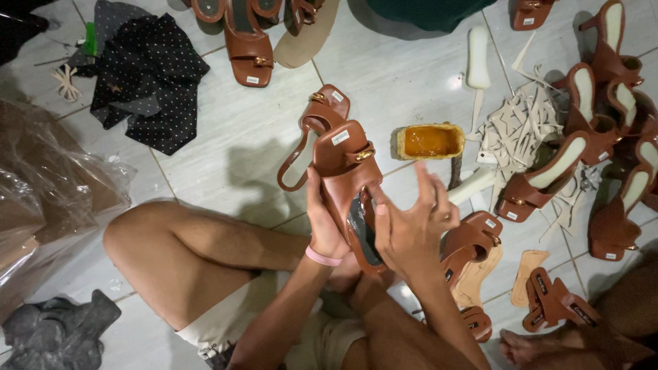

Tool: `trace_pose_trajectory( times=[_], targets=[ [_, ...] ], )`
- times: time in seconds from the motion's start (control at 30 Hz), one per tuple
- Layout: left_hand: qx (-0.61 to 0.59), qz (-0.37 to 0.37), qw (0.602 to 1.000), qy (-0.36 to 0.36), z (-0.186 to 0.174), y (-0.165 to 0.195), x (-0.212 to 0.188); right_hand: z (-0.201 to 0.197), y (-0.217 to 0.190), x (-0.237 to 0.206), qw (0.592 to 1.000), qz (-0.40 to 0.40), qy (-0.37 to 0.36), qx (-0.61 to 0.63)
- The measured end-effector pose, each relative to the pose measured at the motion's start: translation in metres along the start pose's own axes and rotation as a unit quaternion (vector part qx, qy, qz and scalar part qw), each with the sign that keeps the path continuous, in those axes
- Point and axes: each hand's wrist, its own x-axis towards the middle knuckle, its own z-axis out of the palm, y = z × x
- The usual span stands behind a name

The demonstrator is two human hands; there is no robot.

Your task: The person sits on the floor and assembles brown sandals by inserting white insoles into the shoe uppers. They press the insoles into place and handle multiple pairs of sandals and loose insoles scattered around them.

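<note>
View from the head camera, looking down at a person seated on a tiled floor [226, 137] with knees drawn up. The left hand [323, 223] is wrapped around the side of a brown heeled sandal [349, 185], gripping it so that its insole faces upward and its strap with a gold buckle points away from the body; a pink band circles that wrist. The right hand [411, 229] is spread, fingers fanned and curled, its palm pressed against the sandal's rear edge, where a dark, glossy patch shows on the insole (whether glue or bare lining cannot be told). Held this way, the shoe is steadied by one hand while its inner face lies exposed to the other.

Just beyond the sandal stands a small rectangular tub [430, 140] holding an amber, glue-like liquid, placed within arm's reach. To its right lies a heap of pale offcut strips [514, 127], and further right a pile of matching brown sandals [603, 130] with cream insoles. A loose insole piece [529, 273] lies near another person's foot [524, 346]. A dotted black cloth [147, 75] and crumpled clear plastic wrap [48, 192] lie at left.
</note>
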Motion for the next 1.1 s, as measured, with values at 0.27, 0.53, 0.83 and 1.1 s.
trace_pose_trajectory(
  times=[0.27, 0.53, 0.83, 1.1],
  targets=[
    [-0.017, -0.009, 0.999, -0.046, -0.002, 0.001, -0.003, -0.003, 0.0, -0.005, 0.996, 0.027, -0.034, 0.082],
    [-0.035, -0.03, 0.999, -0.018, -0.004, 0.0, 0.0, 0.006, 0.002, -0.006, 0.999, -0.006, -0.034, 0.032],
    [-0.001, -0.002, 1.0, 0.022, 0.0, -0.001, -0.004, 0.005, -0.006, 0.0, 1.0, -0.001, 0.001, 0.006],
    [-0.036, -0.009, 0.999, -0.02, 0.0, 0.004, -0.001, -0.006, 0.003, 0.001, 0.998, 0.044, 0.015, 0.04]
  ],
)
